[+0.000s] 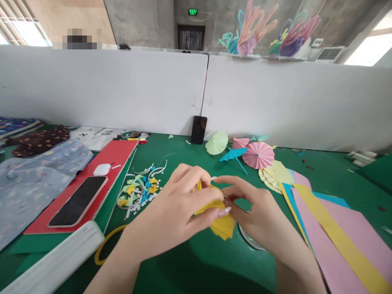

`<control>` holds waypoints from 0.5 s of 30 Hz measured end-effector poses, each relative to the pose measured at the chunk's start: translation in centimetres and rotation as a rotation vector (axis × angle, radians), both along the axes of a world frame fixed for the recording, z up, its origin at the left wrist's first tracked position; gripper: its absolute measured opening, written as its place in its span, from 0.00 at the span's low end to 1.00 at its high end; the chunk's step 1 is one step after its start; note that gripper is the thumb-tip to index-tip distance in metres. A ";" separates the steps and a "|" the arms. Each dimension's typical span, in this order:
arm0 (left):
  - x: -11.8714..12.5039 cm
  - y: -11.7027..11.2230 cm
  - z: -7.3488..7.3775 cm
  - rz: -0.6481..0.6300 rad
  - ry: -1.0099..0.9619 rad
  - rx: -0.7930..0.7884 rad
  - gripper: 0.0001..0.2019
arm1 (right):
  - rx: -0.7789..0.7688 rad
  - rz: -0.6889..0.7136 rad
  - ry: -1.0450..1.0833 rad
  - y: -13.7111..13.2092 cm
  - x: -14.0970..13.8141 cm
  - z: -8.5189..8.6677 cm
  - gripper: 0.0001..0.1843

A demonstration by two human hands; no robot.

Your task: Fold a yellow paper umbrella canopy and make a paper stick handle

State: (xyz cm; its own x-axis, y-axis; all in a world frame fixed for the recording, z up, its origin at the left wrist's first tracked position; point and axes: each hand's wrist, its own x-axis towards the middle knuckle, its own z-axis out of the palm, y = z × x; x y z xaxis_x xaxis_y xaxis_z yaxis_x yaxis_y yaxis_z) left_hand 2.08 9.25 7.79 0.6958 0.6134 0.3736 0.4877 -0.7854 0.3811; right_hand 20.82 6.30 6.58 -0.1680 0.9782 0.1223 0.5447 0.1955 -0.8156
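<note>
Yellow folded paper (222, 222) being pinched, both hands.
Left hand (180, 204) and right hand (257, 208) are gripping it together above desk (196, 261) near front edge.

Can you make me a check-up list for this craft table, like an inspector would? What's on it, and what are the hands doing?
Surface: green table, covered with things at both sides.
Job's things: yellow folded paper, held just above the table; pink umbrella, green umbrella and blue umbrella behind it; long paper strips at the right.
Clutter: scrap pile; phone lying on a red sheet; white case beside it; patterned cloth at the left.
Hands: left hand and right hand both pinch the yellow folded paper.
Cables: nothing seen.
Surroundings: white partition behind the table, with a black phone leaning on it.
</note>
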 end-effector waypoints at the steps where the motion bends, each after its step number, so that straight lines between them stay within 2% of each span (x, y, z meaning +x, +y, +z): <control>1: 0.1 0.0 -0.1 0.001 0.014 -0.006 0.06 | -0.004 -0.007 0.014 0.0 -0.1 0.1 0.18; 9: 0.1 0.3 -0.4 0.044 0.060 0.087 0.08 | 0.017 -0.017 0.030 -0.1 0.1 -0.3 0.18; 15: 0.0 0.6 -0.8 0.098 0.167 0.191 0.04 | 0.042 -0.016 0.073 0.0 0.2 -0.9 0.16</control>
State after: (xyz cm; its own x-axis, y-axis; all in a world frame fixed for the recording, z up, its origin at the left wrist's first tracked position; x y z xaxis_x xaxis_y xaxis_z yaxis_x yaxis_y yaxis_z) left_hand 2.05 9.82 7.01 0.6984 0.6101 0.3741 0.6083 -0.7815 0.1390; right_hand 21.05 6.30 5.70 -0.1411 0.9745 0.1747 0.4875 0.2220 -0.8444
